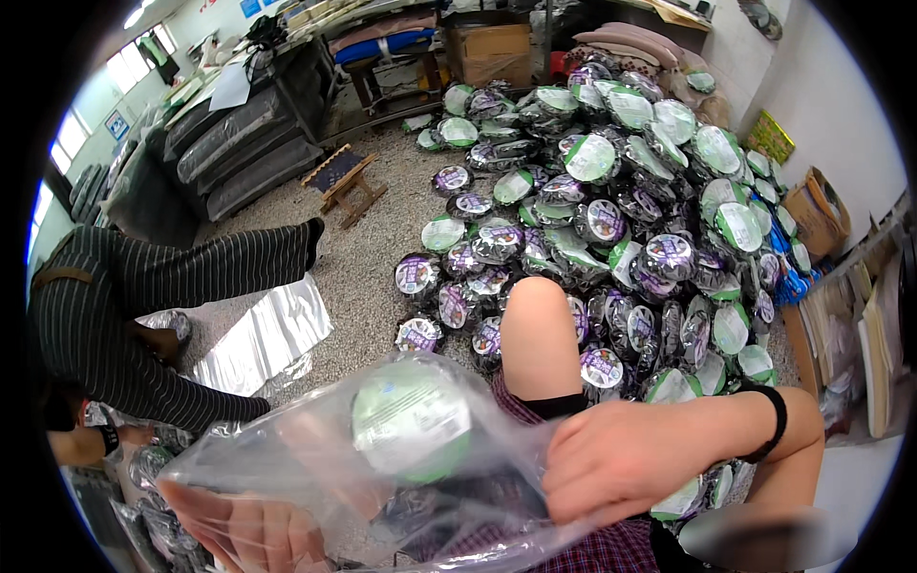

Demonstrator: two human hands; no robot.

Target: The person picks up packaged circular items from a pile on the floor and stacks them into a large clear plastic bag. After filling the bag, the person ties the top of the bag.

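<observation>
A large clear plastic bag (315, 411) is stretched between my two hands over my lap. My right hand (611, 463) has its fingers closed on the bag's right edge. At the lower left, my left hand (253, 530) shows through the film, its fingers stretched out against the plastic. Behind the film, in the middle, a round black package with a green and white label (411, 420) is visible. The film blurs its lower part, and I cannot tell whether it lies inside the bag. Beyond my bare knee rises a big pile of similar round packages (592, 220).
On the left a person in striped trousers (181, 277) bends down beside a silvery sheet (272, 334). A small folding stool (344, 186) stands on the speckled floor. Dark wrapped cushions (248, 148) are stacked behind it. A cardboard box (817, 215) stands by the right wall.
</observation>
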